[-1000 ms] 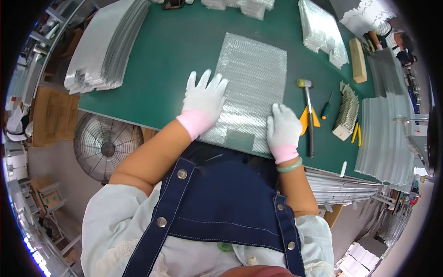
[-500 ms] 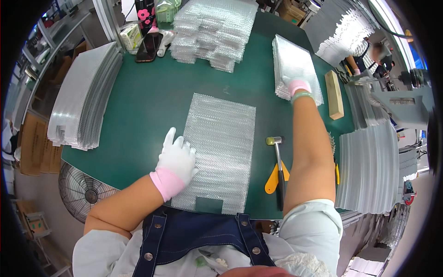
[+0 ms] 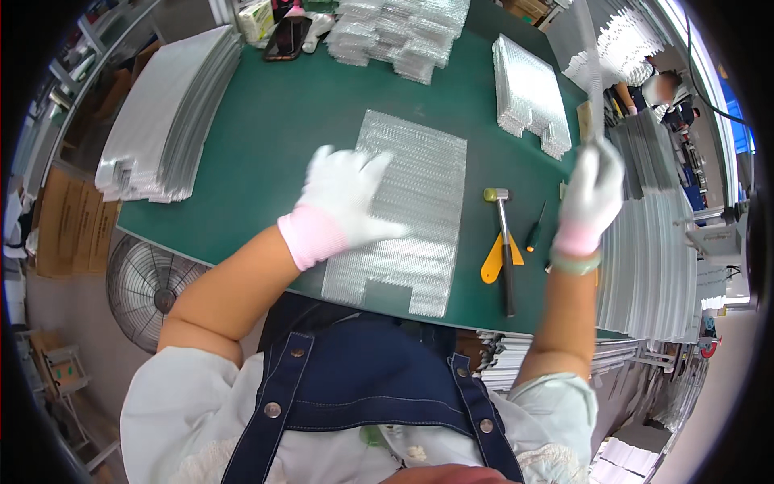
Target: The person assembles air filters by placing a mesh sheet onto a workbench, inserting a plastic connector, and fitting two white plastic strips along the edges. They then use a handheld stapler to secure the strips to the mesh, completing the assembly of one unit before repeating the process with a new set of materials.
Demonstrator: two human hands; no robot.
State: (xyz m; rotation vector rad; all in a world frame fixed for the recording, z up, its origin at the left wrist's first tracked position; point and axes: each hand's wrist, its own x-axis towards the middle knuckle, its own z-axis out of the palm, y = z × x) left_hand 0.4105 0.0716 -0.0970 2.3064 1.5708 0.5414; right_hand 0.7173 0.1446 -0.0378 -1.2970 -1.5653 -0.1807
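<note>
A translucent ribbed sheet (image 3: 415, 234) with a notch in its near edge lies flat on the green table in front of me. My left hand (image 3: 343, 189), in a white glove with a pink cuff, rests over its left side, fingers spread and holding nothing. Off to the right, my gloved right hand (image 3: 592, 189) is raised and closed on the lower end of a thin silvery sheet (image 3: 595, 81), which stands upright, nearly edge-on and blurred. Left of that raised sheet lies a stack of notched sheets (image 3: 532, 89).
A mallet (image 3: 504, 226) lies across a yellow tool (image 3: 492, 262), beside a green-handled screwdriver (image 3: 534, 234). Tall stacks of sheets stand at the left (image 3: 165, 113) and right (image 3: 649, 258). Notched pieces (image 3: 395, 32) and a phone (image 3: 287, 38) are at the back. A co-worker (image 3: 645, 89) is at far right.
My right hand has left the stack at the right, moving toward me and rightward with a thin sheet raised in it. My left hand has shifted further onto the flat sheet, and the view has tilted.
</note>
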